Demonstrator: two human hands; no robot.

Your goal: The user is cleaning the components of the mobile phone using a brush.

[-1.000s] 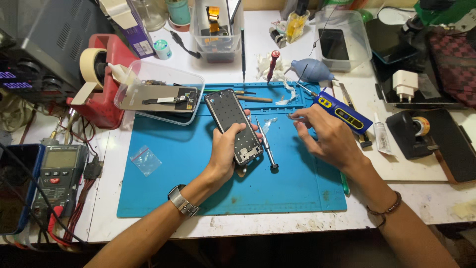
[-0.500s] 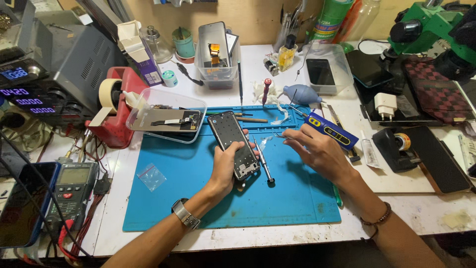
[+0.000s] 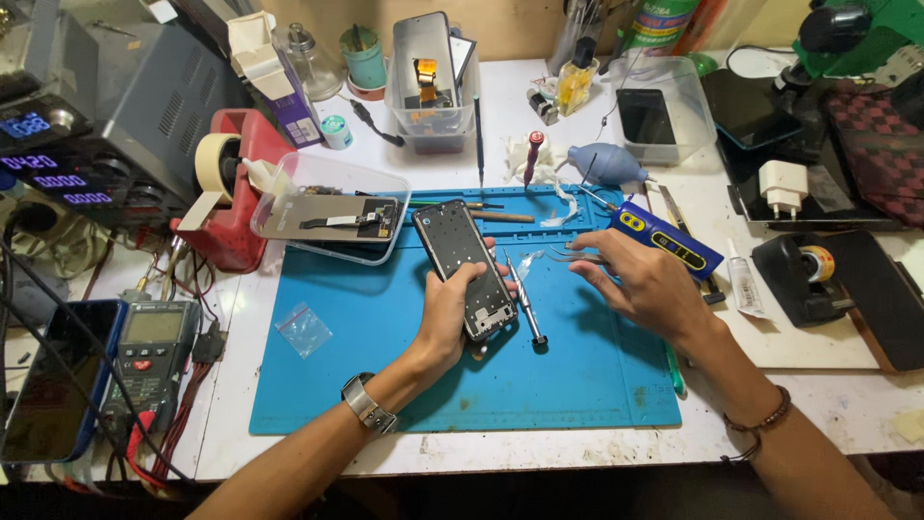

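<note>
My left hand (image 3: 452, 323) grips an opened black phone body (image 3: 466, 265) by its lower end, holding it tilted over the blue work mat (image 3: 385, 385). My right hand (image 3: 640, 284) hovers to the right of the phone and pinches thin metal tweezers (image 3: 568, 253) whose tips point left. A small clear plastic scrap (image 3: 528, 261) lies just beyond the tips. Between the two hands, a slim screwdriver (image 3: 525, 303) rests on the mat.
A clear tray with a phone part (image 3: 332, 220) sits at the mat's upper left beside a red tape dispenser (image 3: 236, 183). A blue-and-yellow tool (image 3: 669, 239), blue air blower (image 3: 602, 164), multimeter (image 3: 144, 351), small plastic bag (image 3: 303, 329) and bins of parts (image 3: 428, 87) surround the mat.
The head view has tilted, showing more of the back of the bench. My left hand still holds the phone body, and my right hand stays beside it with the tweezers.
</note>
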